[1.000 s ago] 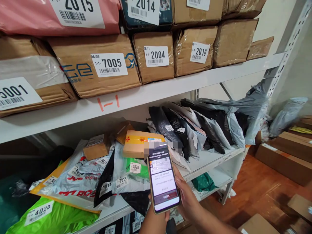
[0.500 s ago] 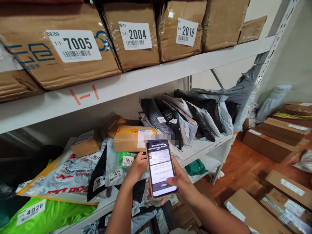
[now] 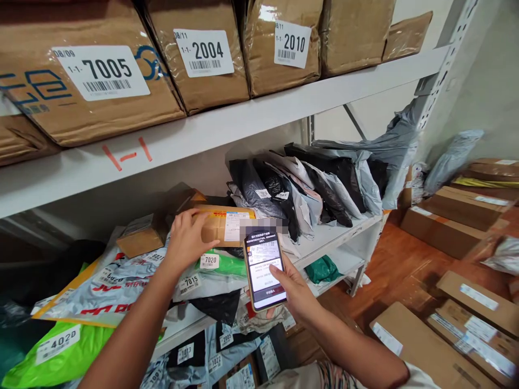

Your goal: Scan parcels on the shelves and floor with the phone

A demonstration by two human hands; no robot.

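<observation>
My right hand (image 3: 292,292) is closed around a smartphone (image 3: 264,269) held upright in front of the middle shelf, its lit screen facing me and my thumb on its right edge. My left hand (image 3: 187,237) reaches over the parcels and grips the left end of a tan taped box with a white label (image 3: 231,226) lying on the middle shelf (image 3: 344,237). Below that box lies a green mailer tagged 7020 (image 3: 221,263), beside grey and white mailers tagged 7015 and 6021.
The upper shelf (image 3: 227,127) carries cardboard boxes labelled 7005 (image 3: 93,75), 2004 and 2010. Black and grey poly mailers (image 3: 320,186) stand in a row on the right of the middle shelf. A green mailer tagged 4020 (image 3: 60,346) hangs at the lower left. Several cartons (image 3: 454,216) sit on the wooden floor.
My left hand rose from beside the phone and took hold of the tan box. The phone moved slightly lower, and my view shifted down and to the right.
</observation>
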